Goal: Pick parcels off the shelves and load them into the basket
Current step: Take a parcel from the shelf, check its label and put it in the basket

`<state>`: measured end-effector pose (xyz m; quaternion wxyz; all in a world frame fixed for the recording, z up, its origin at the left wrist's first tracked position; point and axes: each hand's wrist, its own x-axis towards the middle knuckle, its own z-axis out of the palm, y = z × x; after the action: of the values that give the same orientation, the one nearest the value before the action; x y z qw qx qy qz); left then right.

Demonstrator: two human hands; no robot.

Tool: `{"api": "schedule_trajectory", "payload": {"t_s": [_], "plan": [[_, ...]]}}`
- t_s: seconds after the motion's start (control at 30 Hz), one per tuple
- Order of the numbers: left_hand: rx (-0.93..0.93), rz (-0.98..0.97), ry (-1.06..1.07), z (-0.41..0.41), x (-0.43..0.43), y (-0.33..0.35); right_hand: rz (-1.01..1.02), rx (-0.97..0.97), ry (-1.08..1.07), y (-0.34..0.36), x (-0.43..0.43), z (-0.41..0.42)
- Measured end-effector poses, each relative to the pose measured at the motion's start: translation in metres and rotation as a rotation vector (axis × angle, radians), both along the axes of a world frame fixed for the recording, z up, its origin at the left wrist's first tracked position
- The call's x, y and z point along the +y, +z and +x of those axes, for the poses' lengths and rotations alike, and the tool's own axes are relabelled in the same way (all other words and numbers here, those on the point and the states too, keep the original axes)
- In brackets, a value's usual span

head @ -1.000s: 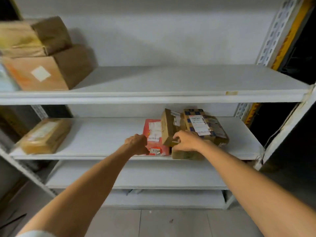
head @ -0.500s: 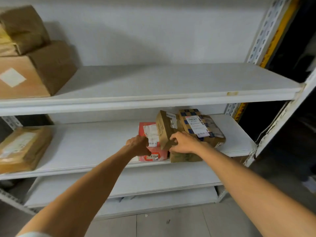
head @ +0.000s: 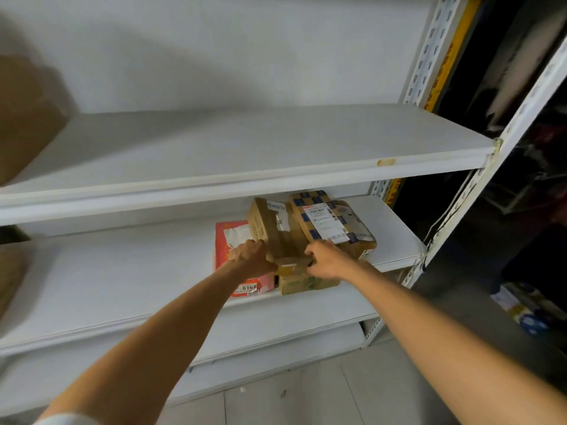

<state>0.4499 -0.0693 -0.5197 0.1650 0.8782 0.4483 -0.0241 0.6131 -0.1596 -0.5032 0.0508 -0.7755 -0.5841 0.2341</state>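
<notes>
Head view: left hand (head: 251, 256) and right hand (head: 325, 260) both gripped the tilted brown cardboard parcel (head: 273, 231) on the middle shelf (head: 122, 271), between red parcel (head: 227, 240) and checkered parcel (head: 331, 222). Best lifted out evenly, so neighbours wouldn't topple. Basket unseen.

Head view faces down-forward, seemingly close to the shelves (head: 245, 142).

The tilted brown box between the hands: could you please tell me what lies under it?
A flat cardboard box on the shelf; only its front shows. The brown box, left hand and right hand cover the rest.
</notes>
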Motion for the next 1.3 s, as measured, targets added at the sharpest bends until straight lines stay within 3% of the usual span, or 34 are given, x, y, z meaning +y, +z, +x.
{"api": "schedule_trajectory", "payload": {"t_s": [0.17,0.3,0.57,0.7,0.9,1.03,1.3], "plan": [[-0.106,-0.137,0.093,0.019,-0.002,-0.009,-0.048,0.018,0.090,-0.014,0.008,0.009],[-0.264,-0.249,0.410,0.031,0.000,-0.013,-0.067,0.021,0.140,-0.017,0.012,0.017],[-0.420,-0.387,0.659,0.018,0.008,0.000,0.100,0.132,-0.002,-0.010,0.017,0.007],[-0.402,-0.354,0.654,-0.019,0.004,0.001,0.181,0.260,-0.076,-0.004,0.027,-0.018],[-0.364,-0.537,0.519,-0.048,0.000,-0.002,0.172,0.454,-0.111,-0.015,0.036,-0.056],[-0.522,-0.577,0.573,-0.050,0.004,-0.008,0.188,0.507,-0.188,-0.028,0.039,-0.060],[-0.576,-0.408,0.551,-0.040,-0.014,-0.016,0.178,0.547,-0.237,-0.047,0.031,-0.055]]}}
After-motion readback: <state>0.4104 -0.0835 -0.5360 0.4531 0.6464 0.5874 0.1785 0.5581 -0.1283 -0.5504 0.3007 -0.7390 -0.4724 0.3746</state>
